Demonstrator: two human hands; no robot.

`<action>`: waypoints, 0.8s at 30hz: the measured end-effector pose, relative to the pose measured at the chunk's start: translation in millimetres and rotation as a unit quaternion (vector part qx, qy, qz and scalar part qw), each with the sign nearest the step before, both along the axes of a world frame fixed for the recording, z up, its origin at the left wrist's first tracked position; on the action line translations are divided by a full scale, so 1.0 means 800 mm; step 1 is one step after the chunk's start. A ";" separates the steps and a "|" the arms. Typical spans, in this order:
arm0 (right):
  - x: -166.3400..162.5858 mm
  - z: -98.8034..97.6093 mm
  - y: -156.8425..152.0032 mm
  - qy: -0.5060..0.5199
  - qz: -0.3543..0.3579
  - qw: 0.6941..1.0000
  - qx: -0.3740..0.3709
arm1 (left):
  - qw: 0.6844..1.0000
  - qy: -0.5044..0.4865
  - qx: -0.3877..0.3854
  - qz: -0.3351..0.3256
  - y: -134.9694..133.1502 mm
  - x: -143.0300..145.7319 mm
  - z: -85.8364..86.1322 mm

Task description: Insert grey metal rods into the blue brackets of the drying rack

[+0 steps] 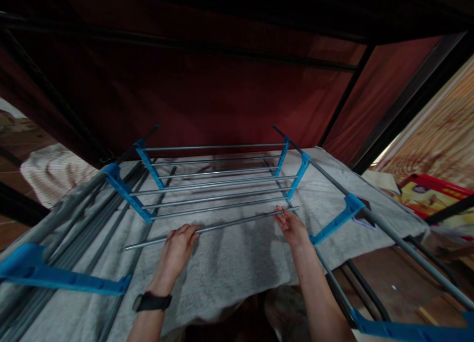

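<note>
A thin grey metal tube (pixel 237 222) spans the space between my hands, slightly higher at its right end. My left hand (pixel 180 244) wraps round it left of the middle, with the tube's end sticking out past it. Near the right end, my right hand (pixel 289 224) pinches it between thumb and fingers. Beyond it stands a rack frame of grey tubes and blue plastic brackets, where several crossbars (pixel 218 185) join the left bracket (pixel 128 191) to the right bracket (pixel 298 175). Closer to me, another left bracket (pixel 62 273) and right bracket (pixel 337 218) carry no crossbar between them.
Several loose grey tubes (pixel 79 243) lie on the left of the grey blanket (pixel 237 268). A dark phone-like object (pixel 365 216) rests behind the right side tube. Dark metal posts and a red cloth (pixel 222 95) enclose the back. A red and yellow box (pixel 437 196) is at far right.
</note>
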State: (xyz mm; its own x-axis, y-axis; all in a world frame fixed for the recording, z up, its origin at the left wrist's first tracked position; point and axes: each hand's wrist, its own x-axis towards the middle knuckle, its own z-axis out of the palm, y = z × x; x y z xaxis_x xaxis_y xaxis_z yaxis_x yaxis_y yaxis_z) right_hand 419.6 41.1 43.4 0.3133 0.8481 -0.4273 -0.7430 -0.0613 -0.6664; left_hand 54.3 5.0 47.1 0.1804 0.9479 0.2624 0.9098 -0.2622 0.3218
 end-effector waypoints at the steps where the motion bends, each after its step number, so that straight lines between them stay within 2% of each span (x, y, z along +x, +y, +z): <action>1: 0.001 0.000 0.000 -0.001 -0.002 1.000 0.000 | 1.000 -0.006 0.001 -0.001 0.000 0.000 0.000; 14: -0.009 0.002 -0.001 -0.012 -0.033 0.999 -0.014 | 0.998 -0.060 -0.031 -0.002 0.000 0.003 0.006; 20: -0.013 0.004 0.003 -0.004 0.020 0.999 -0.033 | 0.997 -0.067 -0.041 -0.010 -0.002 0.004 0.006; 24: -0.019 0.002 0.001 0.002 0.033 0.999 -0.019 | 0.996 -0.077 -0.052 -0.016 -0.002 0.004 0.006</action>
